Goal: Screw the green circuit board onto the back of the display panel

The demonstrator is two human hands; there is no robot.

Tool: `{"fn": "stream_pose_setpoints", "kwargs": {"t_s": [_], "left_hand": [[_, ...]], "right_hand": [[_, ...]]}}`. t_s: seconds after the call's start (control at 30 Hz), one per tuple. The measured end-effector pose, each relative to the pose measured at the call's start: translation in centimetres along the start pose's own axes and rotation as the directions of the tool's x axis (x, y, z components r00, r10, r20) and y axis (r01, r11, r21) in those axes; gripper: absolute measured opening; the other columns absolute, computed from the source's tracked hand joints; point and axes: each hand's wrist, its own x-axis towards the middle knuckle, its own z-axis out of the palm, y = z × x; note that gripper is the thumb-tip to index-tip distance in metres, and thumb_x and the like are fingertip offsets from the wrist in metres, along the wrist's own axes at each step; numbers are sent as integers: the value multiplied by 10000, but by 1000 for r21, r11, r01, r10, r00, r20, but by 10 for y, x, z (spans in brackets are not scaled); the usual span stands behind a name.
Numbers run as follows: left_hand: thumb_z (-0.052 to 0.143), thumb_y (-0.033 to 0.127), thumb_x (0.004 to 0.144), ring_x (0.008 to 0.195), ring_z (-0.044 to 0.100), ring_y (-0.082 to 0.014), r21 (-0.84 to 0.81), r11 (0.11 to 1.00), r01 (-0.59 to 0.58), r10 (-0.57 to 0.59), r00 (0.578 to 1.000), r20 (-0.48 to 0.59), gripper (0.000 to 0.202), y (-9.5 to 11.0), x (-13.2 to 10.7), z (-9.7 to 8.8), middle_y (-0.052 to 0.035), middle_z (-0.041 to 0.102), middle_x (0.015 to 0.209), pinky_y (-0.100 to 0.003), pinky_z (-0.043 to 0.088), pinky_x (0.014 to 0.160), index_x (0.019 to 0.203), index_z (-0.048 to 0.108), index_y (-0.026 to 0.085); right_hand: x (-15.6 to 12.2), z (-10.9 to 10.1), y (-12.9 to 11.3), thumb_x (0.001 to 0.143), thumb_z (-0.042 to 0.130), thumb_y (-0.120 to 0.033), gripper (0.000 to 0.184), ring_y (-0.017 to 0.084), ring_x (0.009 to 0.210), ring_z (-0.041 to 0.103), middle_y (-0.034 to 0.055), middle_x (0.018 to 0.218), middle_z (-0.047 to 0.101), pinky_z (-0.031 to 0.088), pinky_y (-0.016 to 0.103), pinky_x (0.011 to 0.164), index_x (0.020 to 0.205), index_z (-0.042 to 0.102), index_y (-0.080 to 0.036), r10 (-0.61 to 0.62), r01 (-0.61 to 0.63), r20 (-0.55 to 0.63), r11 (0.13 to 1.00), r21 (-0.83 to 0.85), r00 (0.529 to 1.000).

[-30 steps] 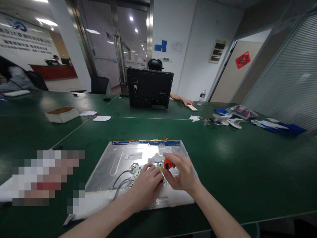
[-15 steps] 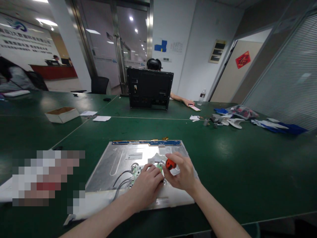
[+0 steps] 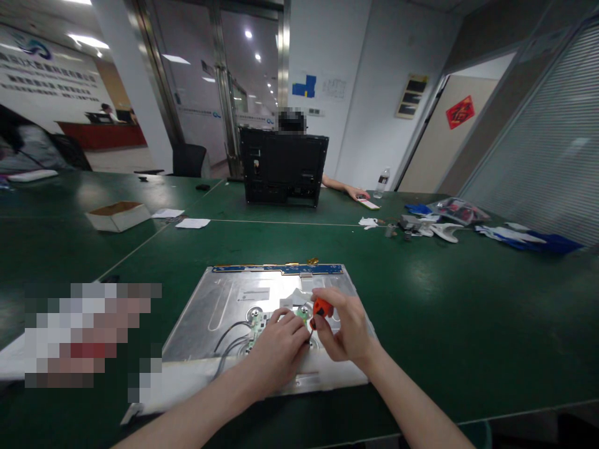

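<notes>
My right hand (image 3: pixel 344 324) holds an orange and black screwdriver (image 3: pixel 322 307) between thumb and fingers. Its thin shaft slants down to a spot beside my left fingertips; the tip itself is hidden. My left hand (image 3: pixel 283 343) lies over a small green circuit board (image 3: pixel 257 323) with its fingers curled together, covering much of the board. What those fingers hold, if anything, is out of sight. Beneath both hands a silver metal display panel (image 3: pixel 224 293) lies flat, a blue circuit strip (image 3: pixel 276 269) along its far edge. Grey and black cables (image 3: pixel 228 349) run from the board's left side.
Across the green table (image 3: pixel 468 324) a black monitor back (image 3: pixel 285 168) stands before a person whose hand (image 3: pixel 355 192) touches a phone (image 3: pixel 369 204). An open box (image 3: pixel 118 217) and papers (image 3: pixel 193 223) lie left. Bags and scraps (image 3: pixel 456 212) lie right, near a bottle (image 3: pixel 382 183).
The screwdriver has tilted in my right hand, so more of its handle and its shaft now show. My right thumb has shifted slightly. My left hand stays in place.
</notes>
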Motion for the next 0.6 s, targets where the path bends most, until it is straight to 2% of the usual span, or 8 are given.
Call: {"fn": "stream_pose_setpoints", "kwargs": {"t_s": [0.2,0.4,0.5,0.6], "left_hand": [[493,181,891,948,544,-232,-19,1000,4,-4,1000,-11,141,-1,-1,2,-54,625,945,-453,354,966,943,623,198],[486,172,889,964,543,-233,-44,999,10,-11,999,-30,157,-2,-2,4,-53,632,982,-458,344,976,967,619,201],[493,169,884,962,540,-231,-49,999,15,-16,1000,-26,159,-1,-2,2,-49,631,988,-458,337,981,977,615,206],[501,170,875,961,535,-234,-43,999,21,-21,1000,0,142,0,-2,0,-52,626,962,-458,329,989,956,613,199]], "right_hand": [[-1,4,3,792,530,-144,438,136,588,525,-6,720,560,424,251,503,1211,411,-190,-9,7,-56,999,-40,998],[-3,6,5,808,603,-210,407,131,571,515,-3,717,581,403,248,497,1179,439,-189,-23,17,-63,995,-95,998],[-2,4,4,841,564,-251,375,134,581,519,2,726,583,416,250,505,1190,438,-193,-17,14,-50,998,-61,999],[-1,1,2,864,466,-214,358,148,633,545,23,762,587,452,269,543,1218,429,-183,-6,6,-9,1000,3,1000]]}}
